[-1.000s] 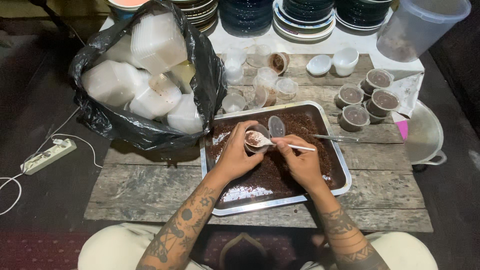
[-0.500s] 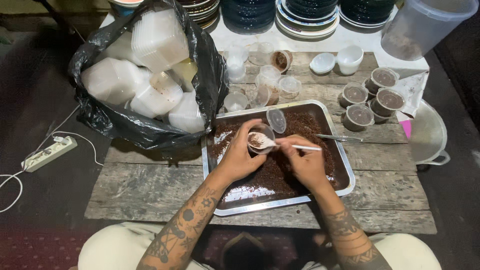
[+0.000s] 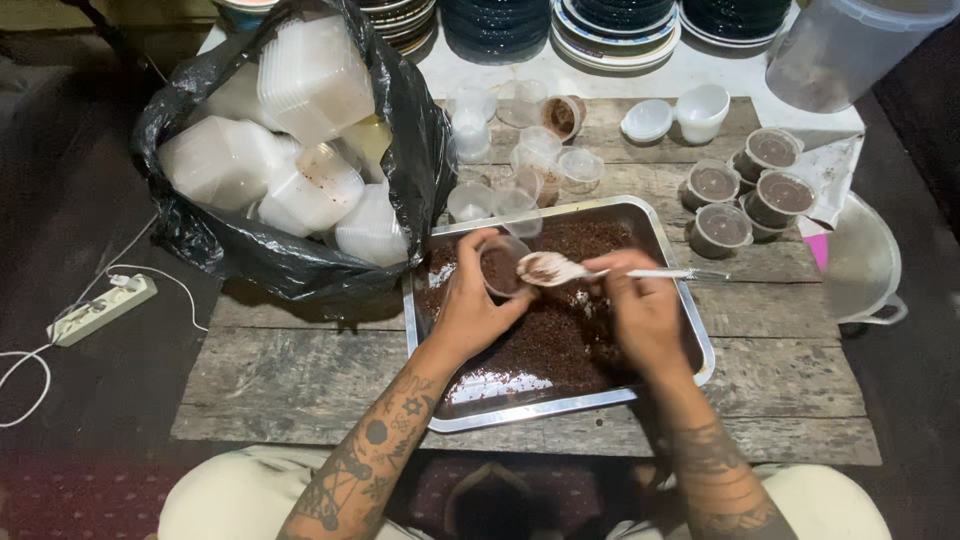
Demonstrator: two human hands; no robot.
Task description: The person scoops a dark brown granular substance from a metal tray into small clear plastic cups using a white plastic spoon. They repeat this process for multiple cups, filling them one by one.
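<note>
My left hand point(image 3: 470, 305) grips a small clear plastic cup point(image 3: 503, 268) partly filled with dark brown crumbly stuff, tilted over a metal tray point(image 3: 560, 405). My right hand point(image 3: 640, 305) holds a white plastic spoon point(image 3: 555, 268) with its bowl at the cup's rim. The tray lies on a rough wooden table point(image 3: 290, 370) and is mostly covered with the same dark brown mass point(image 3: 560, 340). A second utensil handle point(image 3: 685, 274) sticks out to the right past my fingers.
A black bag point(image 3: 300, 260) of stacked white plastic containers sits at left. Empty clear cups point(image 3: 520, 160) stand behind the tray, several filled lidded cups point(image 3: 745, 195) at right. Stacked plates point(image 3: 600, 25), a white bowl point(image 3: 702, 110), a metal colander point(image 3: 860, 265) and a power strip point(image 3: 100, 310) surround the table.
The cup and spoon have shifted slightly right and toward the tray's back edge; the spoon stays at the cup's mouth. Both hands keep their grips.
</note>
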